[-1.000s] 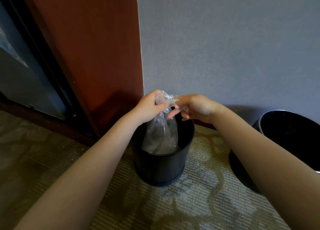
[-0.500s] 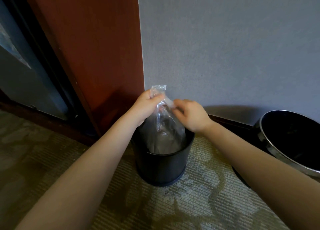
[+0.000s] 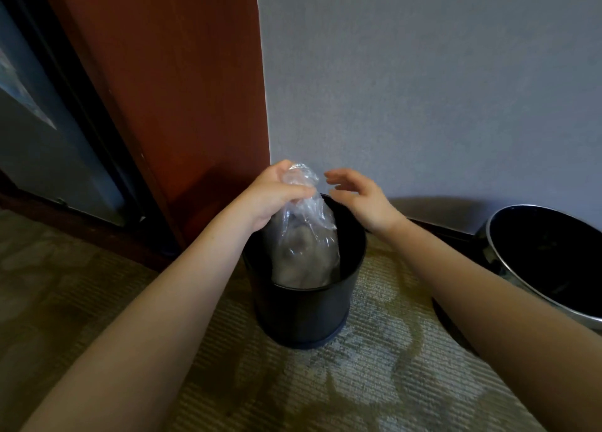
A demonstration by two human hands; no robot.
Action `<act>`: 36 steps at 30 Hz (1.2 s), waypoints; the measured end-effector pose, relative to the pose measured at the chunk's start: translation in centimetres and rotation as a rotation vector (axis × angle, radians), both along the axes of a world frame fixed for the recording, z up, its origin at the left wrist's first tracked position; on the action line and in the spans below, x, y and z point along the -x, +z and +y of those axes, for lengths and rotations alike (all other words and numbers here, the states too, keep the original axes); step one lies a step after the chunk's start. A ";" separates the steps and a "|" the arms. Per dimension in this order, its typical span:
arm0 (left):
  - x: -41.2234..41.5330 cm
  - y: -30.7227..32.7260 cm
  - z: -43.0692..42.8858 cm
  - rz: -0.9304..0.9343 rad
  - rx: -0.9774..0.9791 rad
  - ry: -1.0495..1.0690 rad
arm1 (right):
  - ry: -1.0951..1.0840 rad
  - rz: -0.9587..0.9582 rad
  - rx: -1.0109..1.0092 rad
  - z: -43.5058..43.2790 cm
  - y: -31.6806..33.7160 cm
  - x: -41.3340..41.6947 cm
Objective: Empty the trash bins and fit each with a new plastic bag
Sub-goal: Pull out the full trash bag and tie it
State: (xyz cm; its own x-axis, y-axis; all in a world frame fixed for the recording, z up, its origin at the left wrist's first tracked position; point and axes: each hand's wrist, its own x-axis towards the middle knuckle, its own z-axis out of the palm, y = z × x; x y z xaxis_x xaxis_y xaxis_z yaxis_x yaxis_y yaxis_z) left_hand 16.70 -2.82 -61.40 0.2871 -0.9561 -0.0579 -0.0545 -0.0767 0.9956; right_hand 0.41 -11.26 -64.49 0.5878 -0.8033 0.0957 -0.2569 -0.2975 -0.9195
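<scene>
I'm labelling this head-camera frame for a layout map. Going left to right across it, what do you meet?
In order: reddish-brown wooden panel → left hand → crumpled clear plastic bag → right hand → silver-rimmed round black bin. The small round black bin below the hands spans them, so I leave it out.

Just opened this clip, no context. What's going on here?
A person is handling the bag in a small black bin on the carpet. The left hand grips the gathered neck of the clear plastic bag, whose bottom sits inside the bin. The right hand is open beside the neck, not touching it. A second bin stands to the right.
</scene>
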 end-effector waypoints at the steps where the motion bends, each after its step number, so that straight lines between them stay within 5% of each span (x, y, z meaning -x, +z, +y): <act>1: 0.3 0.2 0.1 -0.003 0.003 -0.030 | 0.085 -0.023 -0.122 -0.2 0.3 0.0; 4: 0.9 0.6 0.5 -0.006 -0.002 -0.108 | 0.271 0.030 -0.202 -0.2 0.5 0.1; 9: 0.7 0.8 0.8 -0.127 -0.006 -0.137 | 0.253 0.070 -0.101 -0.2 1.0 0.3; 17: 0.0 -1.2 -0.3 -0.741 0.087 0.237 | 0.318 0.119 -0.059 0.0 2.2 -0.4; 19: 0.2 -1.2 -0.5 -0.702 0.086 0.289 | 0.283 0.151 0.015 0.1 2.0 -0.7; 25: -0.4 -0.3 -0.5 -0.126 0.062 0.136 | 0.222 0.234 0.192 -0.6 1.7 -0.3; 31: 0.0 -0.7 -0.5 -0.318 0.078 0.215 | 0.318 0.316 0.056 -0.8 2.5 0.4; 36: 0.5 0.5 -0.1 -0.390 0.184 0.091 | 0.028 -0.007 0.003 -1.5 3.6 0.5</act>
